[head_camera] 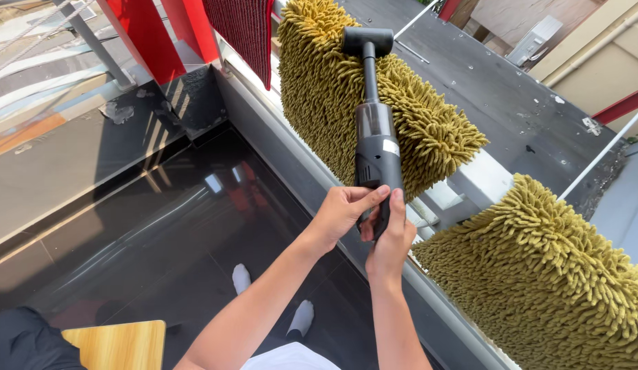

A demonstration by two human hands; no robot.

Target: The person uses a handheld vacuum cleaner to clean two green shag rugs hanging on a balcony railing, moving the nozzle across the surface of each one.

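Your left hand [339, 212] and right hand [389, 236] both close around the grip of the black handheld vacuum [375, 137], its nozzle pressed on the upper of 2 shaggy olive mats [401, 116] over the railing [470, 181]. You seem mid-vacuuming; next, draw the nozzle steadily across the pile.

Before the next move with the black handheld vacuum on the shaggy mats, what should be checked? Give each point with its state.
1. Both hands on the black handheld vacuum: left hand, right hand: ok.
2. Wide black nozzle against the olive shaggy mat: ok.
3. That mat hanging over the ledge: ok.
4. Second olive shaggy mat reachable: ok.
5. Vacuum running: cannot tell.
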